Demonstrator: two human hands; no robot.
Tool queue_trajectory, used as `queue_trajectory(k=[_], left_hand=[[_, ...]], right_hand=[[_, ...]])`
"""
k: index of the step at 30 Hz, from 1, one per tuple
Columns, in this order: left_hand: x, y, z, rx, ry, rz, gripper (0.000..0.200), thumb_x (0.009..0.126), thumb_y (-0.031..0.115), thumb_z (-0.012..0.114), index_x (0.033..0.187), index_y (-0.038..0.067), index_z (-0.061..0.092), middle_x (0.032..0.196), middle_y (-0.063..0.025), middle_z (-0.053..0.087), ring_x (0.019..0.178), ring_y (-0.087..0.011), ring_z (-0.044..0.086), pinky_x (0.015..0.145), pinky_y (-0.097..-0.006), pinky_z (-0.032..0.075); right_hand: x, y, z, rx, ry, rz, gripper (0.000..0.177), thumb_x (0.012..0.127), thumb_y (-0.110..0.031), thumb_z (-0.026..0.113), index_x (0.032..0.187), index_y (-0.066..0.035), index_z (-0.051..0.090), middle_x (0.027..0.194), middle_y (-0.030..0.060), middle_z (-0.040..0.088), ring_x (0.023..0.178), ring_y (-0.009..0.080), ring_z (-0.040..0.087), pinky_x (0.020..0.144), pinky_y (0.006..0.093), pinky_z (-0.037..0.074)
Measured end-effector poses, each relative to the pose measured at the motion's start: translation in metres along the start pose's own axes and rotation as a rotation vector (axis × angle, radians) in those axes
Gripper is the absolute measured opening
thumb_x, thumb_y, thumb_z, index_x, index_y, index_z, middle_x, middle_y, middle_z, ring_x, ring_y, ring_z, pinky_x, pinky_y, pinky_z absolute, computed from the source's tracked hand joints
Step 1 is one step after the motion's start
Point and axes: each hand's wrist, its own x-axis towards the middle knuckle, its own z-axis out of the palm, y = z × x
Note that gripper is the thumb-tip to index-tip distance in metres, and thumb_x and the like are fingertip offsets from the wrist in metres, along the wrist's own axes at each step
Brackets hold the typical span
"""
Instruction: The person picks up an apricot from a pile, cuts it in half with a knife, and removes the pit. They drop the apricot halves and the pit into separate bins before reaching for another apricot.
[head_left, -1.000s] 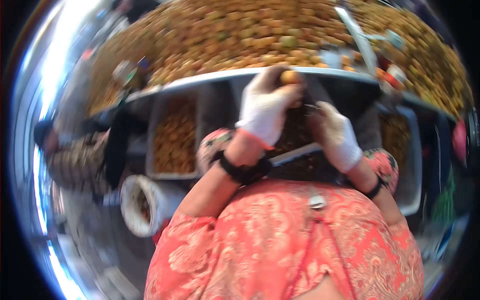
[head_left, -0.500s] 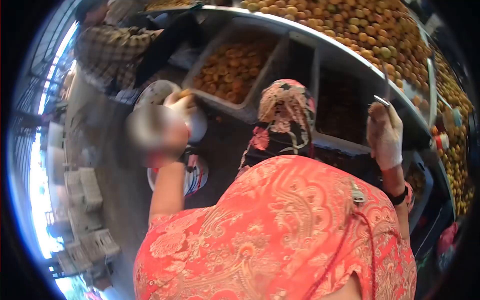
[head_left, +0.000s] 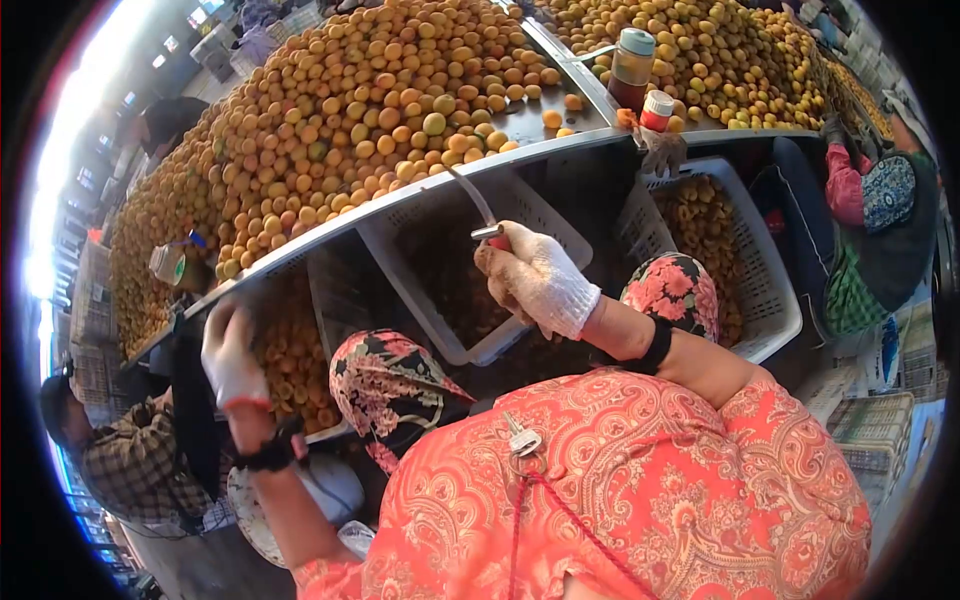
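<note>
Orange fruit (head_left: 350, 110) lies heaped over the worktop (head_left: 535, 122), and halved pieces (head_left: 290, 375) fill a tray (head_left: 328, 432) below its edge at left. A small red container (head_left: 656, 110) with a white cap stands near a jar (head_left: 632, 65) with a pale blue lid; any writing on either is too small to read, as is any marking on the keys (head_left: 522, 438) hanging at the wearer's chest. Grey metal shows through just left of the divider (head_left: 580, 75), which runs back between two heaps from the pale front rim. Bright light runs down the left side of the room, stacked crates (head_left: 870, 440) stand at right, and other people sit at both sides.

The right hand (head_left: 540, 275), white-gloved, has its grip closed round the red handle of a curved knife (head_left: 472, 195), blade rising toward the rim above the middle crate (head_left: 400, 290). The left hand (head_left: 232, 355), also gloved, is blurred beside the tray; I cannot tell whether its fingers are apart, together or on something. Both hands are well apart, the left knee (head_left: 385, 385) below and between them. A white bucket (head_left: 255, 520) sits close by the left forearm; another crate (head_left: 772, 290) stands beyond the right knee (head_left: 675, 295).
</note>
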Motion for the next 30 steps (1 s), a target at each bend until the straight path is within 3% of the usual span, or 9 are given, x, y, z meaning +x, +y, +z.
queue_trajectory(k=[2, 6, 12, 16, 20, 23, 26, 29, 30], left_hand=[[0.007, 0.038, 0.098, 0.039, -0.171, -0.068, 0.032, 0.09, 0.008, 0.064, 0.121, -0.001, 0.064, 0.11, -0.0062, 0.067, 0.098, -0.0129, 0.06, 0.087, -0.0255, 0.046], [0.038, 0.009, 0.247, 0.319, -0.5, 0.277, 0.031, 0.088, 0.01, 0.061, 0.116, -0.001, 0.068, 0.106, -0.0073, 0.071, 0.095, -0.0131, 0.064, 0.085, -0.0259, 0.049], [0.078, -0.019, 0.39, 0.586, -0.697, 0.375, 0.034, 0.082, 0.007, 0.062, 0.114, 0.009, 0.072, 0.109, -0.0078, 0.074, 0.096, -0.0179, 0.07, 0.086, -0.0286, 0.053], [0.097, -0.018, 0.435, 0.782, -0.847, 0.279, 0.044, 0.081, 0.005, 0.06, 0.123, 0.013, 0.068, 0.12, -0.0115, 0.07, 0.107, -0.023, 0.068, 0.091, -0.0311, 0.053], [0.099, -0.008, 0.46, 1.213, -0.986, 0.422, 0.058, 0.087, 0.002, 0.057, 0.142, 0.02, 0.053, 0.139, -0.0131, 0.058, 0.123, -0.0322, 0.059, 0.102, -0.0387, 0.048], [0.105, -0.015, 0.462, 1.162, -1.023, 0.357, 0.057, 0.088, -0.001, 0.054, 0.141, 0.021, 0.054, 0.137, -0.0124, 0.059, 0.12, -0.0318, 0.06, 0.101, -0.039, 0.049], [0.098, -0.028, 0.46, 1.194, -0.942, 0.592, 0.051, 0.086, -0.003, 0.053, 0.132, 0.017, 0.059, 0.126, -0.0116, 0.064, 0.114, -0.0301, 0.063, 0.092, -0.0389, 0.053], [0.106, -0.032, 0.46, 1.174, -0.89, 0.608, 0.047, 0.084, -0.003, 0.052, 0.127, 0.015, 0.063, 0.118, -0.0119, 0.067, 0.112, -0.0302, 0.064, 0.089, -0.0381, 0.053], [0.106, -0.026, 0.456, 1.018, -0.906, 0.405, 0.048, 0.083, -0.003, 0.052, 0.126, 0.014, 0.064, 0.117, -0.0129, 0.068, 0.112, -0.0308, 0.064, 0.091, -0.0374, 0.052]], right_hand=[[0.006, 0.005, -0.013, 0.024, 0.046, -0.019, 0.013, 0.101, -0.019, 0.058, 0.102, -0.007, 0.053, 0.066, -0.0037, 0.048, 0.049, 0.0031, 0.043, 0.042, 0.0212, 0.033], [0.014, 0.017, -0.051, 0.115, 0.171, -0.095, 0.011, 0.101, -0.019, 0.057, 0.104, -0.009, 0.053, 0.065, -0.0069, 0.047, 0.048, 0.0018, 0.041, 0.041, 0.0205, 0.032], [0.025, 0.019, -0.094, 0.264, 0.369, -0.097, 0.009, 0.101, -0.017, 0.057, 0.105, -0.01, 0.055, 0.072, -0.0058, 0.05, 0.051, 0.0009, 0.044, 0.041, 0.0198, 0.033], [0.021, 0.014, -0.107, 0.288, 0.361, -0.068, 0.008, 0.1, -0.015, 0.059, 0.105, -0.009, 0.057, 0.076, -0.0062, 0.052, 0.056, -0.0001, 0.045, 0.046, 0.0177, 0.034], [0.019, 0.014, -0.113, 0.219, 0.383, -0.047, 0.01, 0.099, -0.015, 0.06, 0.106, -0.008, 0.058, 0.076, -0.0069, 0.051, 0.059, -0.0001, 0.044, 0.051, 0.0181, 0.036], [0.017, 0.014, -0.116, 0.19, 0.386, -0.046, 0.012, 0.099, -0.015, 0.061, 0.106, -0.006, 0.059, 0.075, -0.0071, 0.051, 0.062, 0.0003, 0.045, 0.054, 0.0191, 0.038], [0.017, 0.017, -0.118, 0.107, 0.356, -0.072, 0.019, 0.101, -0.016, 0.057, 0.117, -0.004, 0.054, 0.082, -0.0015, 0.055, 0.055, 0.0021, 0.045, 0.043, 0.0184, 0.036], [0.017, 0.017, -0.116, 0.152, 0.38, -0.104, 0.014, 0.099, -0.017, 0.061, 0.105, -0.004, 0.059, 0.073, -0.0053, 0.052, 0.063, 0.0021, 0.048, 0.054, 0.021, 0.039], [0.018, 0.019, -0.117, 0.115, 0.382, -0.121, 0.015, 0.099, -0.017, 0.061, 0.104, -0.004, 0.059, 0.072, -0.0048, 0.052, 0.062, 0.0026, 0.048, 0.054, 0.0217, 0.039]])
